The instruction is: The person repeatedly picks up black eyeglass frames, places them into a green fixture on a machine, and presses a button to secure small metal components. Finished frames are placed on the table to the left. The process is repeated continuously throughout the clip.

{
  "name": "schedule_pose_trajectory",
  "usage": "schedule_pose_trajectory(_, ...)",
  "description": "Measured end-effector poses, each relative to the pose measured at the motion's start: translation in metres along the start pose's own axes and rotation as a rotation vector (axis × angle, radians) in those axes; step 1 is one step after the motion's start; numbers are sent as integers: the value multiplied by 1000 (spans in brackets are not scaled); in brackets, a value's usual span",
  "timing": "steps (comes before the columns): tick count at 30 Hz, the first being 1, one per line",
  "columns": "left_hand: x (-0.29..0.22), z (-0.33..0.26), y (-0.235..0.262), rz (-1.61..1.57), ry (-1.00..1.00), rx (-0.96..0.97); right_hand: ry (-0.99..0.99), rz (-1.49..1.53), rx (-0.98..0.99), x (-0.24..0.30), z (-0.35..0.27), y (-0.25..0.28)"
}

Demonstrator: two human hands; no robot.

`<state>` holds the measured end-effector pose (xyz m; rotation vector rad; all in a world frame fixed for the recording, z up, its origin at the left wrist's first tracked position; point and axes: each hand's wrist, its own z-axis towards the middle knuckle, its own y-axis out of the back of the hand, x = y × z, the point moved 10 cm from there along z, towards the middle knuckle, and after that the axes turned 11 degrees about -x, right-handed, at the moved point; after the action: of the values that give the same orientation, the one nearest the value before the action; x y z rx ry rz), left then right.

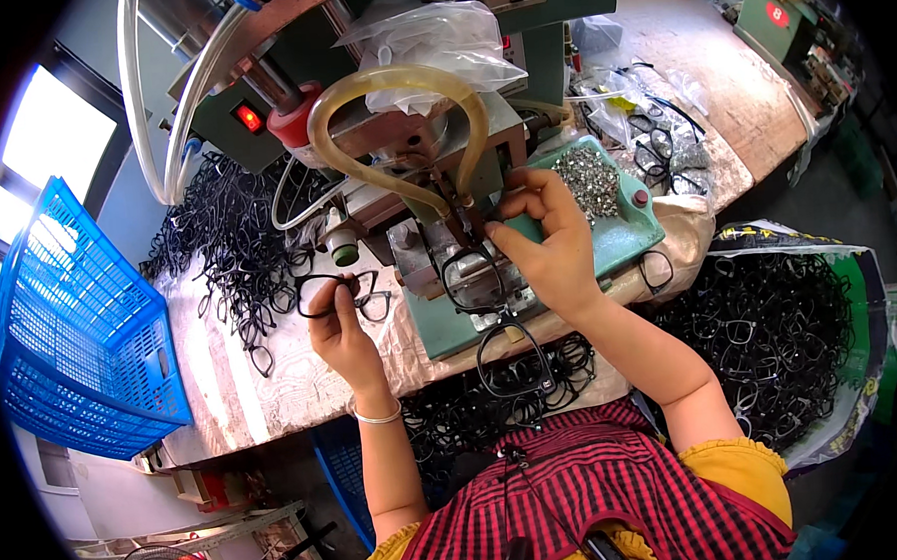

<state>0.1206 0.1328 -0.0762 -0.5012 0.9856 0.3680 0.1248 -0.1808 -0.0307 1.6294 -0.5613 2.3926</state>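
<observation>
Black plastic spectacle frame (313, 278) is pinched between thumb and fingers of the left hand (345, 337), left of the press (508, 142). A second frame (478, 310) sits at the press fixture, where the right hand (559, 243) is partly curled; whether it grips anything cannot be determined. Positioning appears under way; next, confirm alignment and clear the fingertips.
</observation>
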Motion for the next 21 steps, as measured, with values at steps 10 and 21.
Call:
schedule_pose_trajectory(10,-194,-58,-64,-74,-716,282,-172,194,12,15,-12,-11)
schedule_pose_trajectory(21,-149,-95,-132,189,-841,766,134,-495,-266,-48,32,147)
